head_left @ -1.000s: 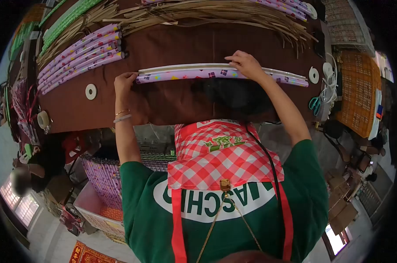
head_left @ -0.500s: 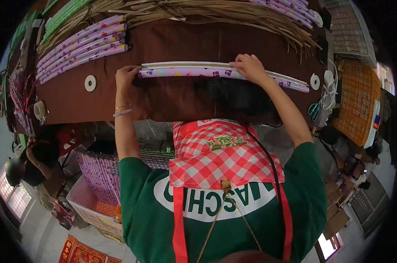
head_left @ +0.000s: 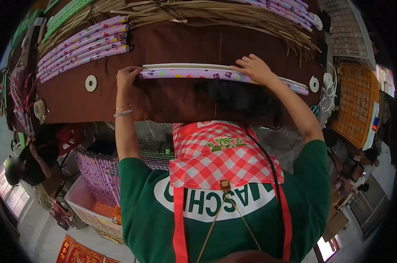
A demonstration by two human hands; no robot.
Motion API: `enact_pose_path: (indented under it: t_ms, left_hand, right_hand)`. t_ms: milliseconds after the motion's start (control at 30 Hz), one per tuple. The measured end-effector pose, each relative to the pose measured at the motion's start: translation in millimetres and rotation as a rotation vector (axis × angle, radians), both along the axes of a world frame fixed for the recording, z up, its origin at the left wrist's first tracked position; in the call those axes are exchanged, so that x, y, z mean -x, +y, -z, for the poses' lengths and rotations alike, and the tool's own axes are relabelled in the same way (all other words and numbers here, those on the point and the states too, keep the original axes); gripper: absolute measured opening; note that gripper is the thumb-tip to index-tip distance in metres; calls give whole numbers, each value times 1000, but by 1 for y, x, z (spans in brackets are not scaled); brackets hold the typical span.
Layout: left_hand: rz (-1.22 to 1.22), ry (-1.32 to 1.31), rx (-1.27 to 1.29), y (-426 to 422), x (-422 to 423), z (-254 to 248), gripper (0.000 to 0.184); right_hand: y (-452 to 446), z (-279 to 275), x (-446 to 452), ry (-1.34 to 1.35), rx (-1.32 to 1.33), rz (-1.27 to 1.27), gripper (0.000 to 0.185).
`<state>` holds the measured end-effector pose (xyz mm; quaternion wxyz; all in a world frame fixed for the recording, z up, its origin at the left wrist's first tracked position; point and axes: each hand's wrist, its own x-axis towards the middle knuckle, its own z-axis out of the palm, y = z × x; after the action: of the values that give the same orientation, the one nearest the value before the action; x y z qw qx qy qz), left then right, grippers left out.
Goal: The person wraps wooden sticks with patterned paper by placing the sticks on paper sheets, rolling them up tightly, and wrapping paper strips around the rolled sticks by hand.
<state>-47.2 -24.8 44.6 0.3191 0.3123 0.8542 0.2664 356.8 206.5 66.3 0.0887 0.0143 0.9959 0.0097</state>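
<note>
A roll of purple patterned wrapping paper (head_left: 185, 73) lies lengthwise across the brown-covered table. Along its far edge runs a narrow white strip (head_left: 185, 66). My left hand (head_left: 128, 75) pinches the roll's left end, fingertips closed at the start of the strip. Right of the middle, my right hand (head_left: 256, 71) bends over the roll. Its thumb and forefinger close on the strip's edge, while the other fingers are raised. My right hand and wrist cover part of the roll; its right end shows beyond them.
More purple rolls (head_left: 84, 48) lie at the far left, beside green rolls (head_left: 67, 19). Long brown strips (head_left: 198, 13) stretch across the back. A white tape ring (head_left: 91, 83) lies left, another tape ring (head_left: 314, 84) right. Below the table stands a bin (head_left: 82, 197) of rolls.
My right hand has shifted slightly to the right, and its forearm now covers most of the teal scissors. My left hand stays at the roll's left end.
</note>
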Motion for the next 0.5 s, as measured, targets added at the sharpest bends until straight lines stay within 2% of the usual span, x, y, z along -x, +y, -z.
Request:
enact_pose_path:
  t_ms: [200,267,500]
  left_hand:
    - [-14,37,17,0,2,7,24]
    - [-27,40,27,0,0,6,24]
    - [-10,75,62,2,0,2,23]
  right_hand:
    - [1,-7,-5,-29,-50,-41,51]
    - [1,-13,-5,-122,-29,-24,57]
    - [4,-3,-24,-57,22,-2,67]
